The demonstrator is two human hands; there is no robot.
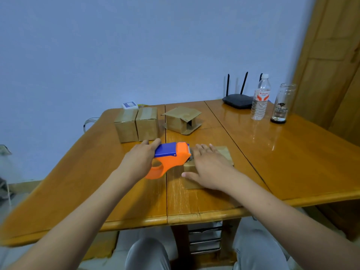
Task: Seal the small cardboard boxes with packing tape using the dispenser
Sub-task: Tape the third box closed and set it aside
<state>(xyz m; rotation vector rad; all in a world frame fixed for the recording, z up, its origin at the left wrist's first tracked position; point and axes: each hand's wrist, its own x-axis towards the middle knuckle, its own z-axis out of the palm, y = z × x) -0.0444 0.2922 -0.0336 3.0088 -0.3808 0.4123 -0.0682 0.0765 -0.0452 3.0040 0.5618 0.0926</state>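
Note:
My left hand (139, 159) grips an orange and blue tape dispenser (171, 157), whose front end meets the left top edge of a small cardboard box (227, 153) in the middle of the wooden table (292, 162). My right hand (209, 165) lies flat on top of that box with its fingers straight, and covers most of it. Two closed boxes (136, 124) stand side by side at the back left. A box with its flaps open (182, 119) lies beyond the dispenser.
At the back right stand a black router (237, 100), a plastic water bottle (261, 98) and a glass jar (282, 104). A small white and blue packet (130, 105) sits behind the closed boxes. A wooden door (331, 55) is on the right.

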